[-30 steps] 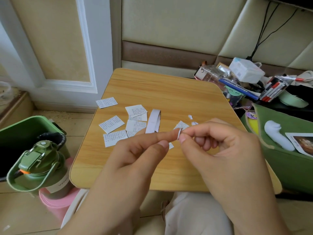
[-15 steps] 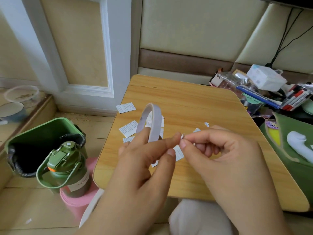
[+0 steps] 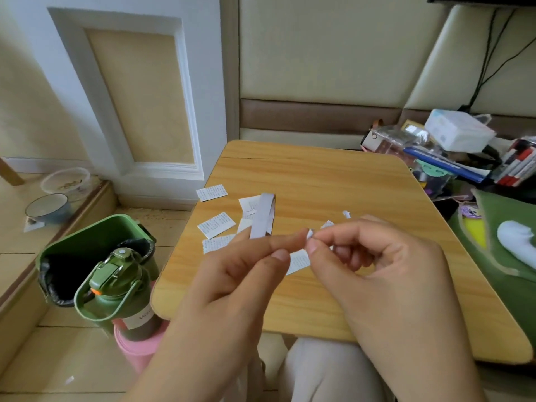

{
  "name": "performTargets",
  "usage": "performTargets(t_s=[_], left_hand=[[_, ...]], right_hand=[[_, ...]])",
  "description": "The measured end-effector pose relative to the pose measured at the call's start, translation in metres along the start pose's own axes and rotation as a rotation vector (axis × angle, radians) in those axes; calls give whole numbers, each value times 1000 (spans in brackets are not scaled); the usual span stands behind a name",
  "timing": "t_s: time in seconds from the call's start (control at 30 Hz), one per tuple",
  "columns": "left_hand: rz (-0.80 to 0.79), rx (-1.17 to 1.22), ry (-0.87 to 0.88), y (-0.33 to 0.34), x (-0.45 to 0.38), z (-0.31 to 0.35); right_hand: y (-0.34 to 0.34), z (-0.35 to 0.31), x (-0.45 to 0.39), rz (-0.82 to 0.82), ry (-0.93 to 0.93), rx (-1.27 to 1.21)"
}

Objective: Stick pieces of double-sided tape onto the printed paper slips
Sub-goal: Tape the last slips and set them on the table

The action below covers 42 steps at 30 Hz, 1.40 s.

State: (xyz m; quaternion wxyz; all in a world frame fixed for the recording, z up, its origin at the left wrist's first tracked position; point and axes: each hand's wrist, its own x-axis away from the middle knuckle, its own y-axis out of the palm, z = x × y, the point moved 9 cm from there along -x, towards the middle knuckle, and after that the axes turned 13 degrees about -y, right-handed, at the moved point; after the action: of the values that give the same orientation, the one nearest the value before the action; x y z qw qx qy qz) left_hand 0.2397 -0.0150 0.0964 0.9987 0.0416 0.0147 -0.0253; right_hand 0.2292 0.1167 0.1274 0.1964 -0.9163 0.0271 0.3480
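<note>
Both hands meet just below the middle of the frame, above the wooden bench (image 3: pixel 333 181). The left hand (image 3: pixel 232 274) has its thumb and forefinger pressed together on one side of a small piece of tape (image 3: pixel 309 234), and the right hand (image 3: pixel 374 256) pinches the other side between thumb and forefinger, its other fingers curled into the palm. The piece is white and tiny; whether its backing is on or off cannot be told.

A tape strip (image 3: pixel 262 217), pale grey and looped, rises from behind the left forefinger toward the centre of the frame; how it is held is hidden.

The paper slips (image 3: pixel 216 224) lie flat on the bench left of centre, several close together, one slip (image 3: pixel 211 192) apart toward the bench's left edge, and another partly hidden under the hands. Small white scraps (image 3: pixel 346 213) lie just above the right hand.

At lower left, on the floor, stand a green bin (image 3: pixel 84 242) and a green bottle (image 3: pixel 116 288) just in front of it. Boxes and pens (image 3: pixel 516 166) crowd the upper right.
</note>
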Motion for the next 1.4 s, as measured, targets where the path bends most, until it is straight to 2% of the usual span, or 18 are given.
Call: performTargets(t_s=[0.17,0.3,0.47,0.53,0.77,0.93,1.07,1.27,1.4], left_hand=[[-55,142,-48,40,-6,-6],[-12,146,-95,64,-13,-15],[-73,135,-82,97,-20,-8],[-48,104,-78,103,-23,-5],[-36,-36,-49,113,-33,-6],[-21,39,-92,116,-39,-9],[-111,98,-73,121,-43,-9],[-139,199,-76,113,-50,-15],[-135,76,-18,103,-50,-12]], right_hand=[[-40,11,5,79,-17,29],[-68,23,9,137,-22,67],[-91,39,9,101,9,51],[-97,44,8,88,20,54],[-106,53,-2,93,36,52],[-109,57,-5,92,30,83],[-111,59,-7,104,31,103],[-106,56,-8,119,19,125],[-95,51,-10,124,8,168]])
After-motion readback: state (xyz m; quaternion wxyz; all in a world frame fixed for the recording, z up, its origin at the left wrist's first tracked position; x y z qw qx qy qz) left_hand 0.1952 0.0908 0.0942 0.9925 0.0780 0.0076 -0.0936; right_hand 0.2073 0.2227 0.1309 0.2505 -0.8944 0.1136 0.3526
